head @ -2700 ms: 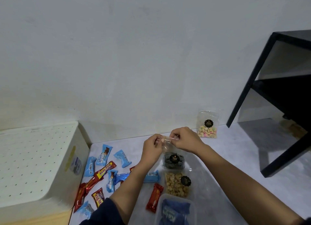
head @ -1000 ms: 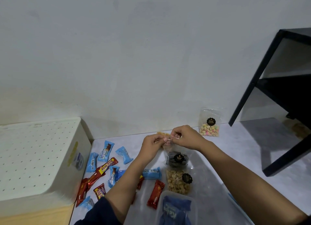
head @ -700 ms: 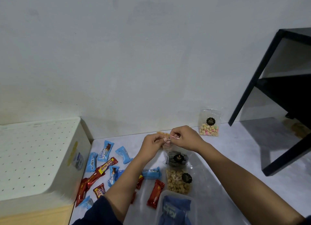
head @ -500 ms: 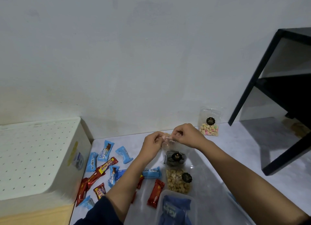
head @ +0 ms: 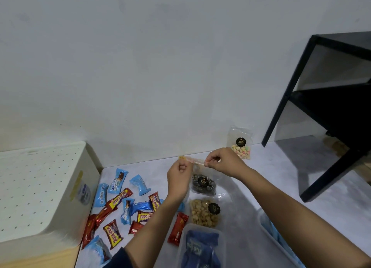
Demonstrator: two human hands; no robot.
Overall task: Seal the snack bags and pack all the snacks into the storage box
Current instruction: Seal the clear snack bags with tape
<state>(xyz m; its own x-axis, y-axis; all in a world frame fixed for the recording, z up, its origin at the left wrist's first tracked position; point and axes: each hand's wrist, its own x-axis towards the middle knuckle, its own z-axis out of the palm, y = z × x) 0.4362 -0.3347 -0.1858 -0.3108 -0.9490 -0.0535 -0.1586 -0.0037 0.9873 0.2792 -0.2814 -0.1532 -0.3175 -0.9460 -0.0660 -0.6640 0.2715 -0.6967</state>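
My left hand [head: 179,175] and my right hand [head: 221,161] pinch the two ends of the top strip of a clear snack bag [head: 203,184] that holds dark round cookies and bears a black label. The bag hangs just above the grey table. In front of it lies a clear bag of beige puffs [head: 203,212]. A bag of pastel puffs [head: 240,143] leans on the wall behind my right hand. A clear storage box [head: 200,245] with a blue packet inside sits at the near edge.
Several blue and red wrapped snack bars [head: 120,205] lie scattered on the table left of my arms. A white perforated box [head: 38,189] stands at the left. A black metal shelf frame [head: 329,111] stands at the right. Another clear container's rim [head: 268,225] shows at the bottom right.
My hands have moved apart along the top strip of the cookie bag, stretching it out. The bag stays raised in about the same place.
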